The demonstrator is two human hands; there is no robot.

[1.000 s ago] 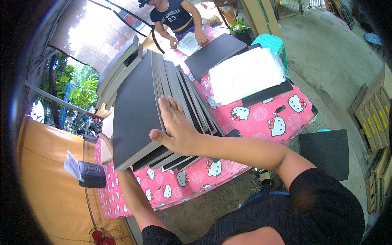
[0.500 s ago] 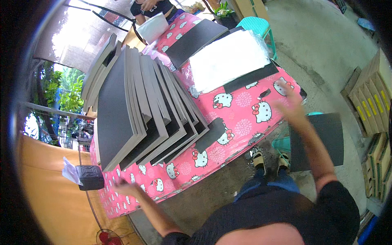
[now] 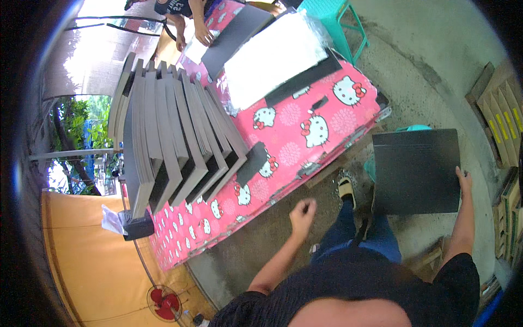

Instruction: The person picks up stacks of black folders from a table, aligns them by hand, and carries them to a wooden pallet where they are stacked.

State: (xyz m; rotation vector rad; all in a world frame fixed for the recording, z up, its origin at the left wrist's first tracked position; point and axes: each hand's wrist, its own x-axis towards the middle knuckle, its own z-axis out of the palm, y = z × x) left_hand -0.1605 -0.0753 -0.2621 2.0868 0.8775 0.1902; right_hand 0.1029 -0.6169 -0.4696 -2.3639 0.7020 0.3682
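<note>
A square black board lies on a teal stool to the right of my legs. My right hand is at the board's right edge, with its fingers closed on that edge. In front of my body, off the table's near edge, my left hand hangs in the air with curled fingers. A dark spot shows between them, and whether anything is held I cannot make out. Stacked black boards with grey edges lean in a fanned row on the table's left part.
The table has a pink patterned cloth. White sheets in clear plastic lie on black boards at its far side, where a co-worker's hand rests. A second teal stool, a red fan and cardboard stacks stand around.
My view has turned right. My right hand has come from above the table to the black board's right edge. My left hand has left the stacked boards' side and curled its fingers.
</note>
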